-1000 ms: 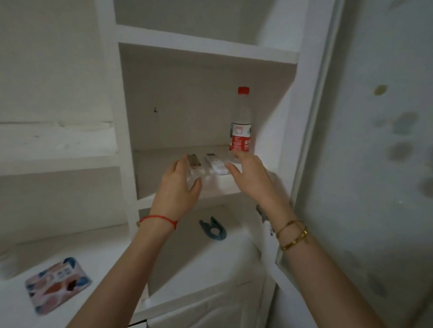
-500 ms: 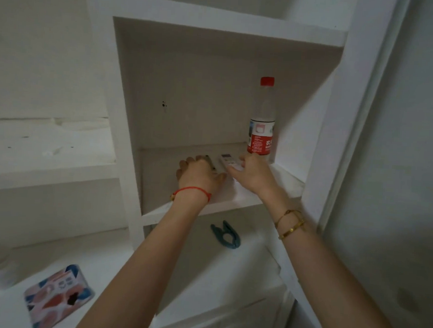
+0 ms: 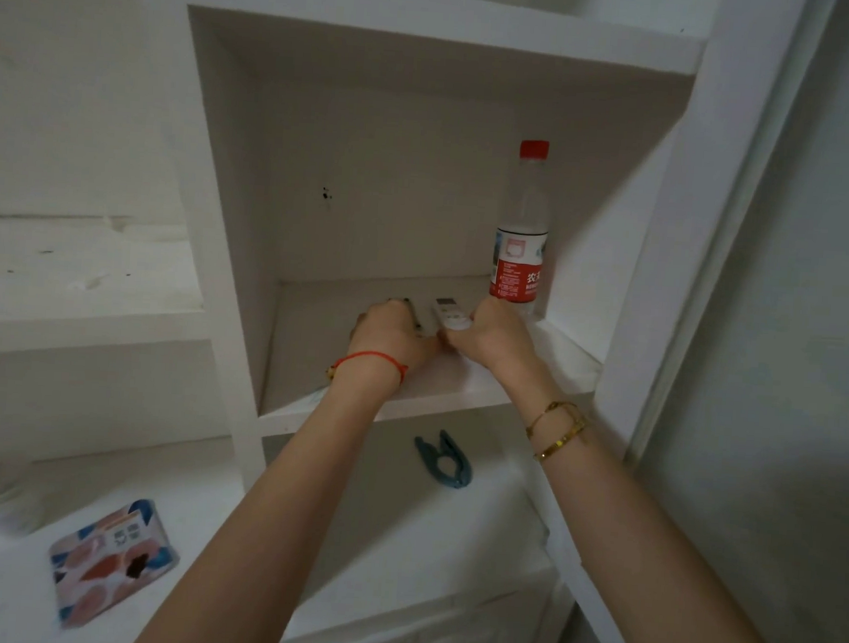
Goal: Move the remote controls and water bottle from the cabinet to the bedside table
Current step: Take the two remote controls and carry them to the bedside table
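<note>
Both hands reach into the open white cabinet [image 3: 227,269] compartment, their thumbs side by side near its front edge. Left hand [image 3: 391,336] lies palm down over a dark remote [image 3: 413,309], with its fingers curled over the near part; only a thin dark strip of that remote shows past the knuckles, and whether the fingers have closed round it I cannot tell. A red string bracelet [image 3: 375,360] circles that wrist. Right hand [image 3: 493,338] is folded over the near end of a white remote [image 3: 450,314], thumb on one side and fingers on the other, so it seems to have hold of it while the remote lies on the shelf floor. 2 gold bangles [image 3: 557,429] sit on that wrist.

Just right of the white remote, near the compartment's right wall, a water bottle [image 3: 521,237] with a red cap and red label stands upright; the right hand's knuckles hide its base.

Below the compartment, on a white surface, lies a blue clip [image 3: 443,464]. Further left of the clip, on the same low surface, rests a patterned packet [image 3: 112,558].
</note>
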Demonstrator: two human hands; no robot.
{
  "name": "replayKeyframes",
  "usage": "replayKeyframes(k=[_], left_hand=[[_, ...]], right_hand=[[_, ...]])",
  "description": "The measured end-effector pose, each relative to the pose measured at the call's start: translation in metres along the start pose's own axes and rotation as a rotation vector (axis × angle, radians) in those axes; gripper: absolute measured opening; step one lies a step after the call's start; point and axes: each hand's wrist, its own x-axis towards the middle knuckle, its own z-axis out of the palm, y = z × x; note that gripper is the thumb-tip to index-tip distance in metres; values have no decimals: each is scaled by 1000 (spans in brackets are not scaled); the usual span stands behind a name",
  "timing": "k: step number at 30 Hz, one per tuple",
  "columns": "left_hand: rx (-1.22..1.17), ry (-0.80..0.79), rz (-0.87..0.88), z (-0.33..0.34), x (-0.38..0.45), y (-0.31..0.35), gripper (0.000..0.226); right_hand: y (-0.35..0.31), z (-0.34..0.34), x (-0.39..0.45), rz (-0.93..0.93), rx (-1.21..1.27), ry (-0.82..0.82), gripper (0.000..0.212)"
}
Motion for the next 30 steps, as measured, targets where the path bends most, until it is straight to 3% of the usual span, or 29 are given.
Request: replayKeyframes(k=[6,12,20,25,30], left_hand=[[6,86,6,-2,-7,5,28],[-9,159,-12,-6,-25,13,33],[18,301,67,6,-62,0,28],[4,474,194,16,-102,-13,12],[18,529,203,16,-157,-23,20]], right_hand=[[1,1,-6,-12,73,51,23],[10,-3,-22,-50,128,165,31],[17,-4,-58,-42,189,198,44],[21,-9,-96,-62,182,215,40],[23,-13,-140,-101,203,214,41]])
